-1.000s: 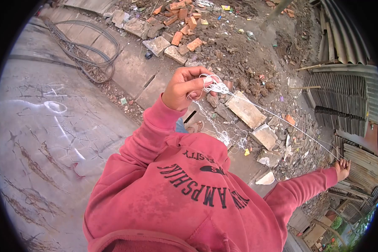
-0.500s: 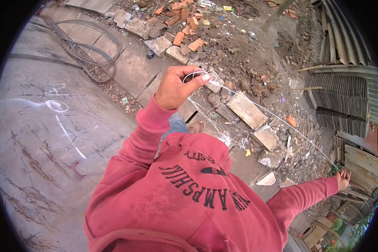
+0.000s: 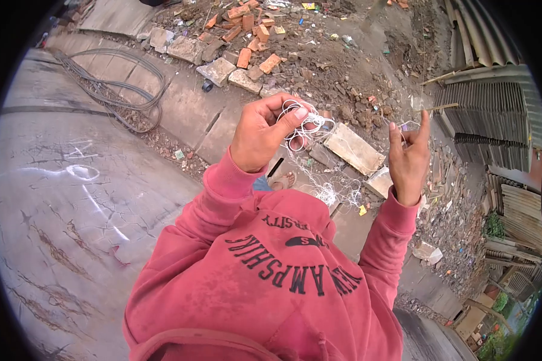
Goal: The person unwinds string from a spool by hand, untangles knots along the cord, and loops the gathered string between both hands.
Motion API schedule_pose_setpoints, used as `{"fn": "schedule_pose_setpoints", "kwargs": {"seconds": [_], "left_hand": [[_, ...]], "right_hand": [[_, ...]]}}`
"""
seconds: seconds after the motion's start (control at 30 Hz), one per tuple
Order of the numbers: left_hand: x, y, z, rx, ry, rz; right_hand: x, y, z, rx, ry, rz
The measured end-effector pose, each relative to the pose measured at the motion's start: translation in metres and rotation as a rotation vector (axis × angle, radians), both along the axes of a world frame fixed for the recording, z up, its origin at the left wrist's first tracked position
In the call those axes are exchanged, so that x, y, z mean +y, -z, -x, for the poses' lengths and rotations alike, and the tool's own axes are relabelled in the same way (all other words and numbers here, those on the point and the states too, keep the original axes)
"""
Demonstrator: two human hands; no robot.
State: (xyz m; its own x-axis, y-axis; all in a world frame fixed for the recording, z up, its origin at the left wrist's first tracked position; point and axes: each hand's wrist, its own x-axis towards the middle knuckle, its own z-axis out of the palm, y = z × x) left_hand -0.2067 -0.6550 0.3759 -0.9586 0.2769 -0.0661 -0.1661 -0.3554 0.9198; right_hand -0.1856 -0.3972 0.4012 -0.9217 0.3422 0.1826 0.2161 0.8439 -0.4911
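Observation:
My left hand point(image 3: 259, 132) is closed round a loose bundle of white string point(image 3: 313, 122), pinched between thumb and fingers. My right hand point(image 3: 409, 156) is raised to the right, thumb and index finger stretched up and apart. Its other fingers are curled, with a bit of the white string showing by them. Below the hands, a tangled heap of the same string point(image 3: 328, 194) lies on the ground near a bare foot point(image 3: 283, 180).
Rubble and broken bricks point(image 3: 247, 24) cover the ground ahead. Concrete blocks point(image 3: 354, 153) lie near the hands. A coiled cable point(image 3: 153, 99) rests at left beside a grey chalk-marked surface point(image 3: 60, 210). Stacked corrugated sheets point(image 3: 488, 126) stand at right.
My right hand has come in from far right, nearer my left hand, and the taut string between them has gone slack. The bundle in my left hand looks fuller.

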Motion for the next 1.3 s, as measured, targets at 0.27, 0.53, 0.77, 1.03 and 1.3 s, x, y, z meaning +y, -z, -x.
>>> {"fn": "schedule_pose_setpoints", "kwargs": {"seconds": [0.27, 0.53, 0.77, 1.03, 1.3], "left_hand": [[0.003, -0.004, -0.004, 0.031, 0.037, -0.034], [-0.005, -0.007, -0.005, 0.077, 0.035, 0.007], [-0.006, -0.016, -0.002, 0.594, -0.246, 0.480], [0.016, -0.009, -0.005, 0.457, -0.135, 0.375], [0.017, -0.004, -0.008, 0.198, -0.037, 0.203]], "right_hand": [[-0.071, 0.013, 0.013, 0.151, -0.678, 0.974], [-0.070, 0.013, 0.017, 0.104, -0.762, 0.847], [-0.074, 0.008, 0.010, 0.170, -0.575, 0.826], [-0.074, 0.014, 0.001, 0.313, -0.494, 0.826], [-0.072, 0.012, -0.007, 0.351, -0.569, 1.064]]}}
